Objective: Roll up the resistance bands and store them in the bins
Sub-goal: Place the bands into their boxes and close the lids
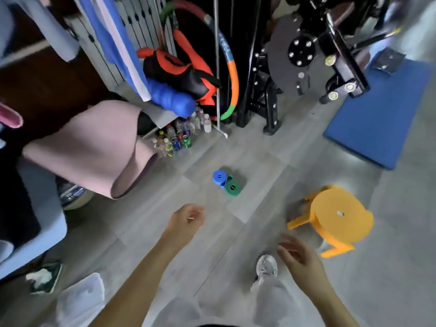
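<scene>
Two rolled resistance bands lie side by side on the grey floor ahead of me: a blue roll (219, 177) and a green roll (232, 187), touching each other. My left hand (186, 220) hangs above the floor short of the rolls, fingers loosely curled, holding nothing. My right hand (298, 257) is lower right, fingers relaxed and spread, also holding nothing. A clear plastic bin (80, 300) sits at the lower left by my leg.
A yellow plastic stool (335, 218) stands right of the rolls. Several bottles (179, 135) line the wall under a shelf with a pink mat (94, 147). Black gym equipment (295, 62) and a blue mat (377, 114) are at the back right. My shoe (266, 267) is below.
</scene>
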`<state>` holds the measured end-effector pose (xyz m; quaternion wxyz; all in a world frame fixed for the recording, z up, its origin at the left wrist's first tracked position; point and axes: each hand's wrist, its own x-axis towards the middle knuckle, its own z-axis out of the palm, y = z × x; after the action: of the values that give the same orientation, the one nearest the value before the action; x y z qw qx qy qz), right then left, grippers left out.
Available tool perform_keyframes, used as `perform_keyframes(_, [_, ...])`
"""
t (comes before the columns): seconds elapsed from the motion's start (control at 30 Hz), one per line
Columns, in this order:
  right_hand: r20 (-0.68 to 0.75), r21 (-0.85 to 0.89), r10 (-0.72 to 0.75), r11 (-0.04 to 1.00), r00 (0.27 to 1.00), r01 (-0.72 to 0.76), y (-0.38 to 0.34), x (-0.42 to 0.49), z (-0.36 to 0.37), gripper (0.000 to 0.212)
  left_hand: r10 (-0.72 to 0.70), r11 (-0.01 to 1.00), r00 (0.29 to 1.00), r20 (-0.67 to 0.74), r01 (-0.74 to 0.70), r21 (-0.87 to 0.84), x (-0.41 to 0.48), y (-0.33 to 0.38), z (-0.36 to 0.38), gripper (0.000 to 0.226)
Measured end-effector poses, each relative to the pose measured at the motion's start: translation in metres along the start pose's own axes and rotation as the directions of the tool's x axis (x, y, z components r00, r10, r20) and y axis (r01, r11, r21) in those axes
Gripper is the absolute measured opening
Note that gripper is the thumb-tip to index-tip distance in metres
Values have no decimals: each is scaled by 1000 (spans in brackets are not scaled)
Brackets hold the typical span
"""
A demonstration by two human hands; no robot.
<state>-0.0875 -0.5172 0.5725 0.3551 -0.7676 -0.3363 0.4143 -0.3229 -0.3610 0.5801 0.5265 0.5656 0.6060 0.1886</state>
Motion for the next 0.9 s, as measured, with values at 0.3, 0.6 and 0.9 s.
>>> perform_keyframes(0.3, [377,-254,-42,956,925,147,-92,250,-30,28,-328,941,922,-203,301,-152,68,22,49,15])
perform_keyframes(0.6, [464,-432,46,884,885,180,-102,455,26,34,-359,933,919,-166,349,-84,271,40,52,17])
perform_keyframes(0.9, [563,-676,254,690,786,261,-10,635,106,43,-475,880,868,-147,471,-60,465,-48,121,24])
